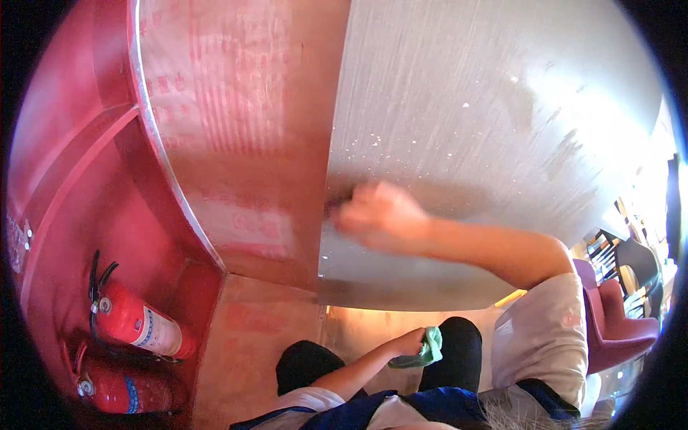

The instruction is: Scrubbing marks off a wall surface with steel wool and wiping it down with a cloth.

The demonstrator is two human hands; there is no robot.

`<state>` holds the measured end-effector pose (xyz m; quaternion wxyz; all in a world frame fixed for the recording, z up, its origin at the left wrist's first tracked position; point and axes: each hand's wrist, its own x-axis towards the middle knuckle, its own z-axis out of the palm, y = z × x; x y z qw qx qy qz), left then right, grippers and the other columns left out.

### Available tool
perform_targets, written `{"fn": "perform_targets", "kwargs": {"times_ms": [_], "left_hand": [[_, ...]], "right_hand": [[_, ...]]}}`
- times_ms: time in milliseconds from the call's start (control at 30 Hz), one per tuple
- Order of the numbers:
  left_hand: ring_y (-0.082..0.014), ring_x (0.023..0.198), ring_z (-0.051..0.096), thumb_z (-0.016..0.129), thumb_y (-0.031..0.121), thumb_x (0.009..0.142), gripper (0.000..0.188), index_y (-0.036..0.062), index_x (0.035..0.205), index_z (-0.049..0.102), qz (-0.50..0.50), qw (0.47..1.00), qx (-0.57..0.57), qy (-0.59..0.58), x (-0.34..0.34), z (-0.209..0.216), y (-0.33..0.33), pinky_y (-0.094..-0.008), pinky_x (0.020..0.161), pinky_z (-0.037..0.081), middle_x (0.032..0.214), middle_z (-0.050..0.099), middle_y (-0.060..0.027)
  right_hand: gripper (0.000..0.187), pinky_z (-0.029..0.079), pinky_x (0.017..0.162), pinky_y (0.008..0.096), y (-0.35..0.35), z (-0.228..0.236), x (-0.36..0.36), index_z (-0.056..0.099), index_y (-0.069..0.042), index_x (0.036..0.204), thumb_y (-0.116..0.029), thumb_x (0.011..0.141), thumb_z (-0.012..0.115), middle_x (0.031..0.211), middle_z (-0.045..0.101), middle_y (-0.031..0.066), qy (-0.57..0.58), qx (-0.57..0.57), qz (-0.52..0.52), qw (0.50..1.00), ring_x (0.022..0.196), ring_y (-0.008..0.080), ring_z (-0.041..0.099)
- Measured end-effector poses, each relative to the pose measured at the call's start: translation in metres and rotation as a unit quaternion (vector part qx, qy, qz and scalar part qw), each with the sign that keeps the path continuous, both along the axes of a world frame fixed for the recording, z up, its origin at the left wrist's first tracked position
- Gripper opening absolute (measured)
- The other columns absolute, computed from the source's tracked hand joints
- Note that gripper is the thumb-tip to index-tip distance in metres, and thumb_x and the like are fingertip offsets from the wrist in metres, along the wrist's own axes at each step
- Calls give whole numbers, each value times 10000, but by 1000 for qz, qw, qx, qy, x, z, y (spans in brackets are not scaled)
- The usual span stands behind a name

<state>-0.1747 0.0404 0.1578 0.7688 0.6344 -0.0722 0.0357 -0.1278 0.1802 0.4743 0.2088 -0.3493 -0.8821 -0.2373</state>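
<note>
My right hand [380, 216] is closed in a fist against the grey metal panel [430, 93], near its left edge. A small dark patch shows at its fingers; motion blur hides whether this is a held thing or shadow. White specks and streaks mark the panel around and above the hand. Low down, between my knees, my left hand [408, 343] grips a crumpled green cloth [430, 349], part of which hangs out of the fist.
To the left of the panel is a reddish-brown surface [244, 86] with a curved metal edge. Two red fire extinguishers [140, 319] lie tilted in a red recess [165, 208]. At the far right stand a purple chair [616, 315] and other furniture. Bright glare covers the panel's right side.
</note>
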Motion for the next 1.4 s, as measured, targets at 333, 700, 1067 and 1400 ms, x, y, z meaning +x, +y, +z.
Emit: {"fn": "perform_targets", "kwargs": {"times_ms": [333, 700, 1067, 1400], "left_hand": [[-181, 890, 586, 663, 141, 766, 230, 48, 967, 599, -44, 998, 51, 7, 5, 3, 4, -340, 846, 452, 916, 640, -72], [-157, 761, 582, 664, 146, 720, 148, 62, 823, 600, 0, 1000, -26, -19, 1, 0, 5, -318, 725, 463, 787, 612, -41], [-156, 753, 575, 640, 133, 737, 119, 55, 811, 589, -5, 1000, -30, -8, 0, 9, 7, -327, 717, 466, 766, 596, -42], [-151, 773, 574, 653, 130, 739, 131, 61, 833, 593, -11, 1000, -12, -18, -6, 34, 2, -326, 740, 461, 793, 603, -36]], "right_hand": [[254, 478, 695, 377, -27, 190, 38, 649, -110, 918, -16, 686, 608, 901, 645, 81, 51, 376, -165, 910, 796, 265, 608], [256, 453, 654, 387, -10, 109, 5, 651, -150, 941, -90, 692, 637, 737, 568, 36, -52, 254, -179, 949, 723, 227, 573], [308, 426, 577, 310, -9, -6, 0, 660, -120, 989, -164, 689, 608, 798, 503, -17, -142, 94, -30, 985, 696, 158, 509], [241, 485, 716, 348, -23, 167, 28, 659, -51, 1004, 25, 776, 638, 900, 634, 118, 111, 328, -152, 926, 786, 244, 599]]}}
